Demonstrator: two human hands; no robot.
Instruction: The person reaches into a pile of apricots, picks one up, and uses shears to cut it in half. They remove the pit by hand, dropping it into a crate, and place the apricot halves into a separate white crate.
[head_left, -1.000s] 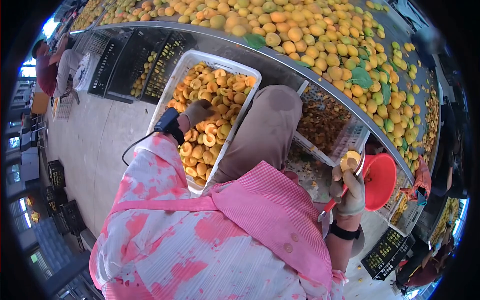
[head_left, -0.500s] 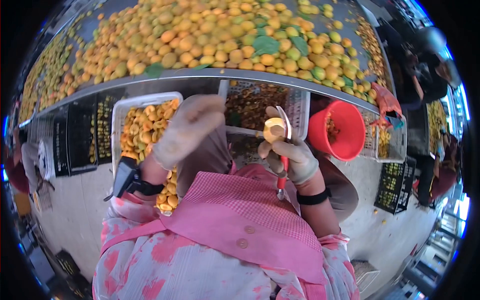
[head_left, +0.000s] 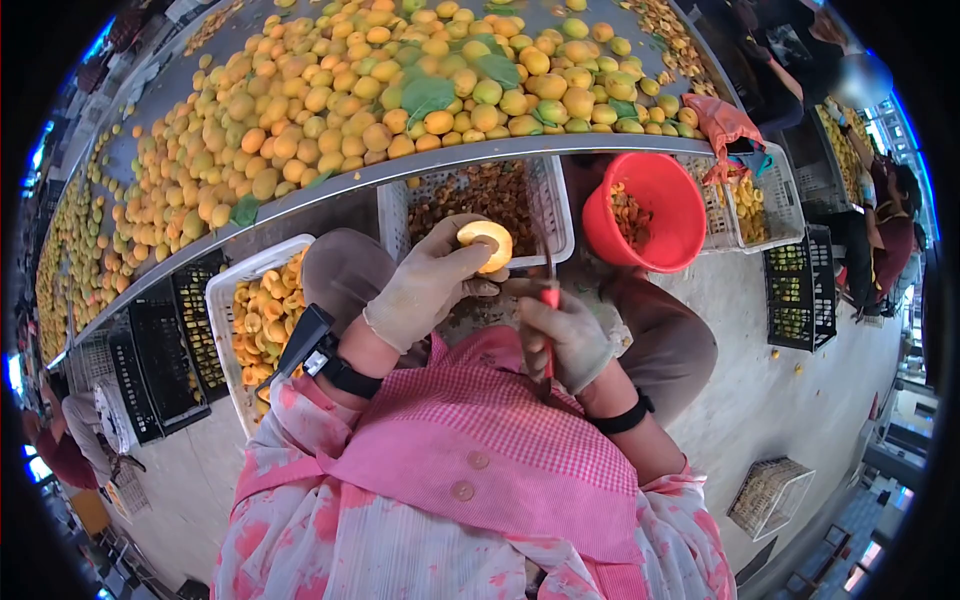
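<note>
A cut, yellow fruit piece [head_left: 487, 244] with a hollow in its middle is pinched in my gloved left hand [head_left: 428, 278]. Close by on the right, my gloved right hand [head_left: 566, 335] is closed around the red-handled tool [head_left: 549, 298], whose thin metal end points up and is blurred. Beyond my hands, a white crate [head_left: 562, 215] holds brown scraps. Cut orange fruit [head_left: 268, 318] fills another white crate [head_left: 222, 300] at my left. A red bucket [head_left: 678, 225] with some scraps inside stands to the right.
Whole apricot-like fruits [head_left: 380, 90] and green leaves cover a metal-edged table [head_left: 400, 165] in front. A red bag [head_left: 722, 122] hangs at its right corner. Black crates [head_left: 165, 365] stand at both sides. Other people [head_left: 890, 215] sit at far left and right.
The view has shifted. The fruit piece, earlier in my right hand at the tool, is now in my left hand, which was blurred and apart from it. My right hand still grips the tool.
</note>
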